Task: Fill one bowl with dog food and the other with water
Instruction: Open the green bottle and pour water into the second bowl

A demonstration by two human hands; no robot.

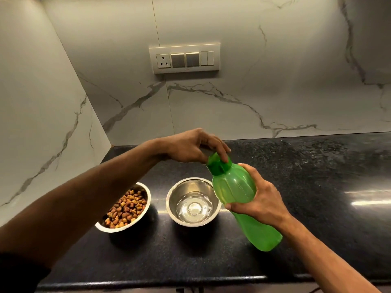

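1. Bowls are sitting side by side on a black countertop (296, 166): the left bowl (123, 208) is holding brown dog food (125, 208), and the right bowl (193, 200) is showing clear water (193, 206) pooling in its bottom.
2. Just beside the right bowl, a green bottle (239, 197) is being held off the counter, tilting with its cap end up and away from the person.
3. Gripping the bottle's middle is the right hand (260, 199), fingers curling round it.
4. Pinching the green cap (219, 164) from above is the left hand (190, 146).
5. Both fills appear done; the step in hand looks like closing the cap, though closing or opening cannot be told.
6. Next move is calling for seating the cap and standing the bottle down clear of the bowls.
7. Behind, a switch panel (184, 58) is sitting on the marble wall (275, 70).
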